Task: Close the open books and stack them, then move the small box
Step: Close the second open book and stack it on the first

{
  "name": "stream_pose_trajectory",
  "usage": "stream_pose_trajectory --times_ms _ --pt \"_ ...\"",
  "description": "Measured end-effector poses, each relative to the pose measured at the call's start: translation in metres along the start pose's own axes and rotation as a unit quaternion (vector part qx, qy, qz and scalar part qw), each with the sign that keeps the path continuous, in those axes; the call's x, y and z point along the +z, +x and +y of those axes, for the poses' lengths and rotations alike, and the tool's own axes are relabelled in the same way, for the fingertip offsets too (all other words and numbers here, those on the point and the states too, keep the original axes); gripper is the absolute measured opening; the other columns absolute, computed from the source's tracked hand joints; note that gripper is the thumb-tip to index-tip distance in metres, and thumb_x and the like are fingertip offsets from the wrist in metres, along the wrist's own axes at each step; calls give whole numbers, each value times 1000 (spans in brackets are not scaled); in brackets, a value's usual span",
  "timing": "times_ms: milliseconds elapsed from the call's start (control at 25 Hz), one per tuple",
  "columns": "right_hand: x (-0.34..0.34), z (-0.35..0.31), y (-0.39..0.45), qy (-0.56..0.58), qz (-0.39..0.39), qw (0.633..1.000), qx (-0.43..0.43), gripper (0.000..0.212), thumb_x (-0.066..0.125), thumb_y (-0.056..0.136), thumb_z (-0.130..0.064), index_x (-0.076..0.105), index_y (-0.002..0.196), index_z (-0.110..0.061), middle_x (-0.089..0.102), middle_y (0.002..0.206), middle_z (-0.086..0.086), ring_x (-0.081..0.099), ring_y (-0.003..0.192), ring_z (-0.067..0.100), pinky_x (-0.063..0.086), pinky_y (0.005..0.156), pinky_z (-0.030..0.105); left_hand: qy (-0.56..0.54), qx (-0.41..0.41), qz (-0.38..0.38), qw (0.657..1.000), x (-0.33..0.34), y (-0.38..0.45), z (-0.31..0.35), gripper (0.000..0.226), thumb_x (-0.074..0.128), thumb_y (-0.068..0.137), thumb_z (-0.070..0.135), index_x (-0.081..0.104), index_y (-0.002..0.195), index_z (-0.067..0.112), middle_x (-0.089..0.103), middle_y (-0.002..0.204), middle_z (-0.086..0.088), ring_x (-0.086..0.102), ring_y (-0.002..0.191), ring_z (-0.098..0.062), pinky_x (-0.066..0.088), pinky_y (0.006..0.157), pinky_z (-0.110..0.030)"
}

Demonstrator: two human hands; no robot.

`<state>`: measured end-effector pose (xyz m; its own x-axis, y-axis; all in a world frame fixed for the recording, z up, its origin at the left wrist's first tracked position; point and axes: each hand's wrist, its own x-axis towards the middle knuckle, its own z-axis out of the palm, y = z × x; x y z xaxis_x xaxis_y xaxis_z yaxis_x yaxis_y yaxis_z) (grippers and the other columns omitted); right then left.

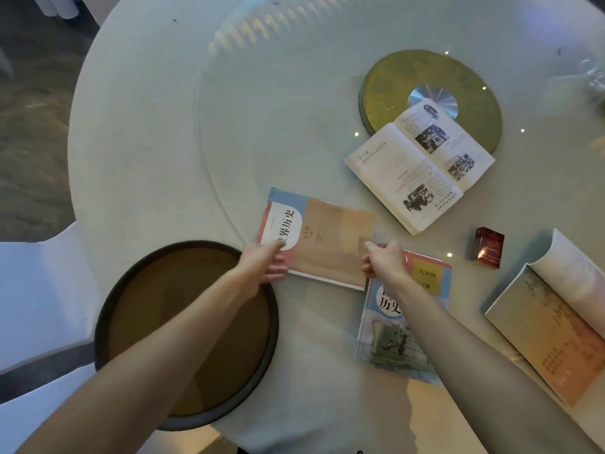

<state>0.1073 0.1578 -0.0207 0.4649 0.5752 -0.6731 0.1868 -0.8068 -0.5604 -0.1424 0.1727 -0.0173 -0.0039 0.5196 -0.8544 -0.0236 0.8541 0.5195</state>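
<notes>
Left hand [265,262] and right hand [384,262] each pinch an edge of the closed book [322,240]; small box [488,247] lies right of the right grip.

Before me: round white table [157,132]; dark-rimmed brown round tray [186,335], near edge; gold turntable disc [386,83]; white chair [39,290], left.

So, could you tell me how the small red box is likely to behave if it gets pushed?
The small red box stands upright on a narrow base, so it would probably tip rather than slide. It looks light, and the smooth table likely offers little grip.
</notes>
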Motion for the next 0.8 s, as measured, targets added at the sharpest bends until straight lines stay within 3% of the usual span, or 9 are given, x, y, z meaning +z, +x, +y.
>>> stream_pose_trajectory --times_ms 40,120,240,320,440,520,680,800 --pt "3 -4 5 -119 32 990 -73 41 55 101 -25 54 134 -3 65 109 9 65 90 25 56 78 40 -8 -12 -2 1000 8 -3 -9 29 63 95 25 60 115 4 64 99 -15 68 73 -26 61 59 -31" --pt "11 -16 18 -260 24 944 -204 49 56 98 -27 51 144 -11 60 135 11 60 120 28 51 101 46 -39 -35 -7 999 22 -6 -25 29 64 94 22 59 115 3 62 106 -19 70 82 -30 62 60 -32" --pt "20 -35 38 -388 -41 877 -281 61 55 99 -27 37 156 -16 36 162 11 35 149 31 32 121 48 -107 -45 6 993 37 -7 -39 33 65 93 17 55 119 2 60 109 -19 69 98 -32 61 77 -35" --pt "24 -46 50 -461 -54 839 -283 67 56 99 -32 31 159 -17 32 165 10 30 152 30 27 122 47 -166 -62 26 984 40 -9 -40 30 65 93 14 53 117 3 58 111 -22 66 102 -32 59 88 -38" --pt "25 -51 59 -518 -45 810 -271 58 58 97 -39 42 149 -18 48 148 11 46 135 33 38 110 49 -195 -99 29 975 42 -12 -39 32 65 92 14 53 120 2 57 117 -24 64 106 -34 57 92 -39" --pt "25 -52 59 -515 -39 817 -255 47 58 96 -40 51 138 -18 51 139 12 48 128 34 41 104 49 -209 -100 46 972 40 -7 -36 29 67 90 13 54 115 5 60 109 -20 64 101 -30 57 90 -37" --pt "27 -44 45 -464 -70 854 -223 45 60 97 -35 50 136 -15 57 136 11 55 125 32 47 99 44 -174 -28 119 977 27 8 -24 35 74 83 13 59 114 6 70 103 -12 70 94 -25 59 78 -35" --pt "33 -28 31 -382 -106 902 -171 33 61 97 -29 55 124 -11 65 124 12 65 111 33 55 93 47 -61 44 134 988 17 5 -10 21 68 91 11 67 111 7 70 93 -3 65 71 -14 51 54 -21"
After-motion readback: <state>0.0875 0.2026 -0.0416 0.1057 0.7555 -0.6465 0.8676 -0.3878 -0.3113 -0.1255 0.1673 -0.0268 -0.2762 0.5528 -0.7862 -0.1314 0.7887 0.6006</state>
